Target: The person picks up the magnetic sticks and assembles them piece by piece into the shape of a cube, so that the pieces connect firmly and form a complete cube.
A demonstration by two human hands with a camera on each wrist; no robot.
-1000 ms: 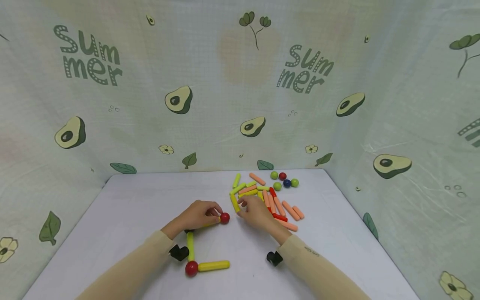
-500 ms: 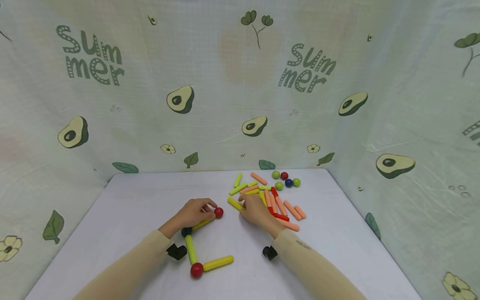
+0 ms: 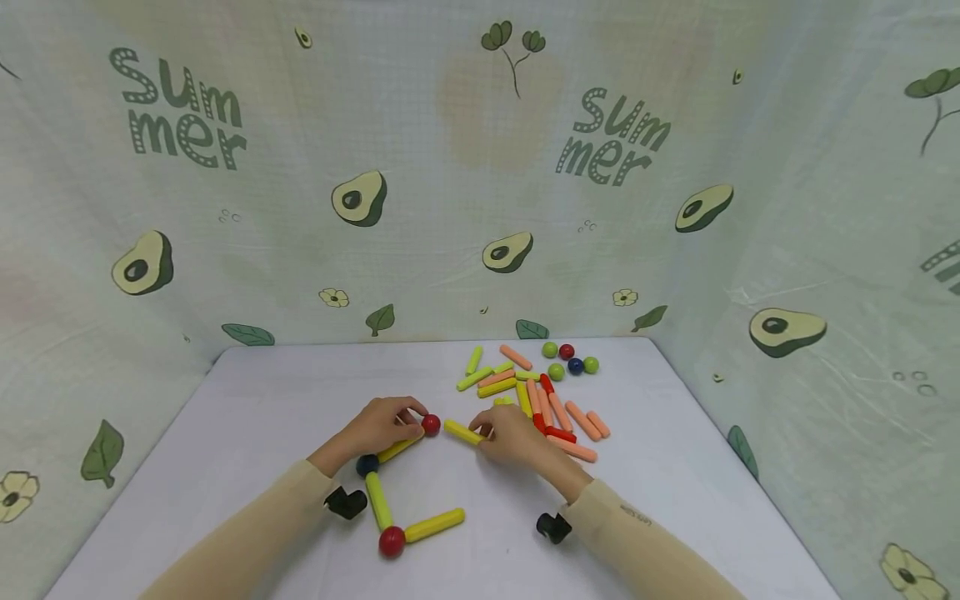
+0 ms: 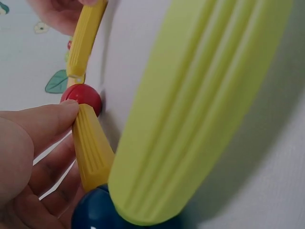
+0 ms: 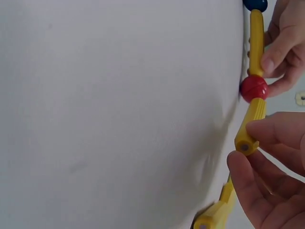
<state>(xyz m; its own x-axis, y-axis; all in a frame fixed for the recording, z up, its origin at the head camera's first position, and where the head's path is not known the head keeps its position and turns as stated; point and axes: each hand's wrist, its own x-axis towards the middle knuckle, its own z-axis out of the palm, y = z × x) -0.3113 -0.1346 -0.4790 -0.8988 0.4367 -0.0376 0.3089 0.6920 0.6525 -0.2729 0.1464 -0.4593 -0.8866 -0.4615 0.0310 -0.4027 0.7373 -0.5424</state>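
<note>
My left hand pinches a ridged yellow stick close to its end, where a red ball sits. The stick's other end meets a dark blue ball. From that ball a lime-green stick runs to a second red ball, which has another yellow stick at its side. My right hand holds a loose yellow stick between thumb and fingers. Its far end points at the first red ball; a small gap shows in the head view.
Behind and beside my right hand lies a pile of yellow, lime, salmon and red sticks. Several green, red and blue balls rest at the back right. A printed cloth closes off the back of the white table.
My right hand has drawn the yellow stick out of the pile, leftward toward the red ball. My left hand, with its stick and ball, has shifted slightly left; the joined pieces have turned a little.
</note>
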